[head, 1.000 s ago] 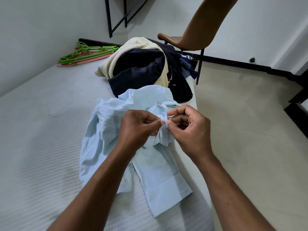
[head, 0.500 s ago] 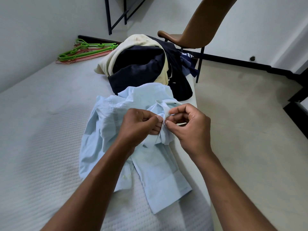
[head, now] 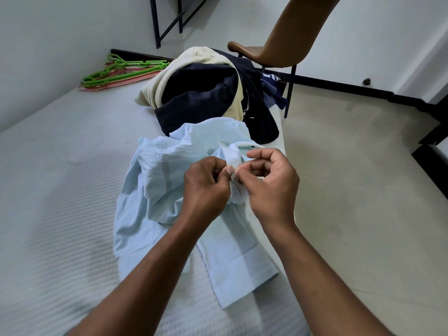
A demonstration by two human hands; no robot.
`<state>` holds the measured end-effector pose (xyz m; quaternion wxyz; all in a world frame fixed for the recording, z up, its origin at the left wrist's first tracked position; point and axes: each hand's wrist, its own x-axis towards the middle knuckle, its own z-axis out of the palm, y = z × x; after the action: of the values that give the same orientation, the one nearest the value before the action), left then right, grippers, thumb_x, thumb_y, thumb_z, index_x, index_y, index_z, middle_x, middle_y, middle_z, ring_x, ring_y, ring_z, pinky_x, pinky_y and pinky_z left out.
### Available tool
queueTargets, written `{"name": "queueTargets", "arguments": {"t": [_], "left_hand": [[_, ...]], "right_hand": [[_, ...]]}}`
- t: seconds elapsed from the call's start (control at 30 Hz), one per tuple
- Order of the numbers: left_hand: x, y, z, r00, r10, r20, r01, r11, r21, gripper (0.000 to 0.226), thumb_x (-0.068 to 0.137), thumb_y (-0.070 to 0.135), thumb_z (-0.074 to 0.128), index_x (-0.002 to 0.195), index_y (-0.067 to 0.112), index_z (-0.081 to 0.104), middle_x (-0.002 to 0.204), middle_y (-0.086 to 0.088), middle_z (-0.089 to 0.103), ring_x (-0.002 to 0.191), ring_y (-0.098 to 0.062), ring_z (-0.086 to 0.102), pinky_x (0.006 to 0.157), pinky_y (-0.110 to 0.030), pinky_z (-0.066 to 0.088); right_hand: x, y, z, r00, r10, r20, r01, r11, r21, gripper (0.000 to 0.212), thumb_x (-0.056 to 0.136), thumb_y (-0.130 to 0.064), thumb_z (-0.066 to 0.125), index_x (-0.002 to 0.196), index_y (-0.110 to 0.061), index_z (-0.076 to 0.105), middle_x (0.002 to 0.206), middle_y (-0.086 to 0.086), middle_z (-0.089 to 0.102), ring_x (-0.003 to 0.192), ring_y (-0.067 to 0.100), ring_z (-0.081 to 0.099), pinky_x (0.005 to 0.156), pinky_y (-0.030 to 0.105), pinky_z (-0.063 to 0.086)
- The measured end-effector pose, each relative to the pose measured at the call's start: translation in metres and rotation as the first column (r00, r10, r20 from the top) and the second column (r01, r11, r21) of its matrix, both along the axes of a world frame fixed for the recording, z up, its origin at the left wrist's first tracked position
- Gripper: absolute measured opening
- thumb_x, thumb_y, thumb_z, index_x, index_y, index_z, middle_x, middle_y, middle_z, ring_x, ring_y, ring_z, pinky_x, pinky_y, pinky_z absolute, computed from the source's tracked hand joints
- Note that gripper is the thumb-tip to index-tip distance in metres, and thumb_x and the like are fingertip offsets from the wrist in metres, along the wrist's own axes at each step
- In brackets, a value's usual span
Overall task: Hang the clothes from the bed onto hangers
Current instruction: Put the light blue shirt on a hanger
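Little has shifted: left hand (head: 206, 187) and right hand (head: 269, 183) still pinch the front edge of the pale-blue cotton shirt (head: 155, 190), likely working a button, green plastic hangers (head: 121, 71) untouched far left.

hands: two, left hand (head: 206, 187) and right hand (head: 271, 187);
light blue shirt (head: 155, 190): one;
chair (head: 278, 52): one;
bed (head: 60, 214): one;
hangers (head: 121, 71): several, count unclear;
heaped clothes (head: 201, 98): at least three

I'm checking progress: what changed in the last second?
Little: the left hand and right hand only shifted their fingertips slightly on the front edge of the light blue shirt, which both still pinch. Shirt, clothes pile and hangers lie as before.
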<state>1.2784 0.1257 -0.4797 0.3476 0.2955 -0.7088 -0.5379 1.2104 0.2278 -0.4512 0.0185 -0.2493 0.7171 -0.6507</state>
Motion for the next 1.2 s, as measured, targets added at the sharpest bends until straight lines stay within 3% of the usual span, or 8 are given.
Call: {"name": "queueTargets", "arguments": {"t": [0.1, 0.2, 0.37, 0.6, 0.8, 1.0, 1.1, 1.2], "left_hand": [[0.001, -0.004, -0.002, 0.999, -0.042, 0.028, 0.043, 0.998, -0.054, 0.020, 0.088, 0.032, 0.064, 0.077, 0.016, 0.067, 0.063, -0.009, 0.063, 0.056, -0.024, 0.051, 0.056, -0.046, 0.050], [0.005, -0.008, 0.003, 0.994, -0.109, 0.017, 0.109, 0.994, -0.006, 0.021, 0.090, 0.030, 0.065, 0.080, 0.012, 0.068, 0.070, -0.017, 0.066, 0.061, -0.021, 0.055, 0.059, -0.052, 0.053], [0.016, -0.021, 0.023, 0.984, -0.032, -0.175, 0.079, 0.960, 0.269, 0.020, 0.101, 0.011, 0.063, 0.091, -0.004, 0.068, 0.075, -0.018, 0.067, 0.071, -0.026, 0.065, 0.066, -0.043, 0.058], [0.027, -0.037, 0.032, 0.968, -0.023, -0.249, 0.133, 0.890, 0.436, 0.020, 0.103, 0.011, 0.058, 0.088, 0.003, 0.067, 0.071, -0.008, 0.069, 0.067, -0.022, 0.067, 0.062, -0.033, 0.054], [0.027, -0.040, 0.034, 0.965, -0.022, -0.262, 0.160, 0.841, 0.518, 0.016, 0.103, 0.010, 0.059, 0.091, 0.001, 0.066, 0.065, -0.005, 0.066, 0.060, -0.019, 0.058, 0.053, -0.025, 0.045], [0.026, -0.037, 0.034, 0.961, -0.047, -0.272, 0.191, 0.825, 0.532, 0.018, 0.102, 0.011, 0.060, 0.088, 0.002, 0.068, 0.067, -0.007, 0.067, 0.065, -0.023, 0.059, 0.055, -0.028, 0.046], [0.025, -0.033, 0.034, 0.962, -0.007, -0.273, 0.132, 0.888, 0.441, 0.018, 0.102, 0.012, 0.063, 0.092, -0.001, 0.070, 0.068, -0.007, 0.066, 0.065, -0.021, 0.060, 0.055, -0.026, 0.051], [0.024, -0.030, 0.037, 0.943, 0.050, -0.328, 0.041, 0.963, 0.265, 0.020, 0.100, 0.017, 0.066, 0.099, -0.002, 0.071, 0.083, -0.013, 0.073, 0.074, -0.022, 0.069, 0.067, -0.032, 0.059]], "right_hand": [[-0.006, -0.001, 0.004, 0.881, 0.130, 0.455, -0.054, 0.983, -0.176, 0.027, 0.080, 0.004, 0.081, 0.102, -0.009, 0.071, 0.077, 0.006, 0.076, 0.069, 0.021, 0.072, 0.076, 0.035, 0.064], [-0.015, 0.003, 0.006, 0.730, 0.274, 0.626, -0.158, 0.959, -0.236, 0.020, 0.084, 0.002, 0.081, 0.102, -0.002, 0.072, 0.075, 0.007, 0.074, 0.068, 0.018, 0.067, 0.076, 0.029, 0.062], [-0.034, 0.014, 0.003, 0.892, 0.340, 0.298, -0.383, 0.918, 0.099, 0.015, 0.093, -0.023, 0.078, 0.101, -0.011, 0.078, 0.093, 0.004, 0.080, 0.089, 0.019, 0.075, 0.085, 0.033, 0.060], [-0.022, 0.015, -0.005, 0.893, 0.429, -0.139, -0.356, 0.860, 0.365, 0.020, 0.091, -0.015, 0.080, 0.108, -0.025, 0.079, 0.097, -0.016, 0.076, 0.093, 0.000, 0.071, 0.079, 0.010, 0.051], [-0.021, 0.011, -0.006, 0.911, 0.379, -0.160, -0.322, 0.899, 0.297, 0.021, 0.085, -0.014, 0.085, 0.101, -0.025, 0.078, 0.089, -0.014, 0.076, 0.084, 0.009, 0.071, 0.068, 0.026, 0.057], [-0.012, 0.004, -0.009, 0.912, 0.364, -0.191, -0.295, 0.903, 0.311, 0.030, 0.076, -0.017, 0.093, 0.099, -0.021, 0.074, 0.091, -0.015, 0.075, 0.088, 0.004, 0.071, 0.075, 0.010, 0.048], [-0.009, 0.004, -0.003, 0.908, 0.416, 0.052, -0.417, 0.880, 0.227, 0.024, 0.076, -0.010, 0.092, 0.093, -0.014, 0.076, 0.086, -0.002, 0.078, 0.080, 0.013, 0.073, 0.079, 0.029, 0.058], [-0.008, 0.012, 0.026, 0.693, 0.599, 0.402, -0.543, 0.800, -0.256, 0.025, 0.076, 0.003, 0.083, 0.099, -0.001, 0.075, 0.092, 0.016, 0.076, 0.078, 0.024, 0.072, 0.076, 0.037, 0.061]]}}
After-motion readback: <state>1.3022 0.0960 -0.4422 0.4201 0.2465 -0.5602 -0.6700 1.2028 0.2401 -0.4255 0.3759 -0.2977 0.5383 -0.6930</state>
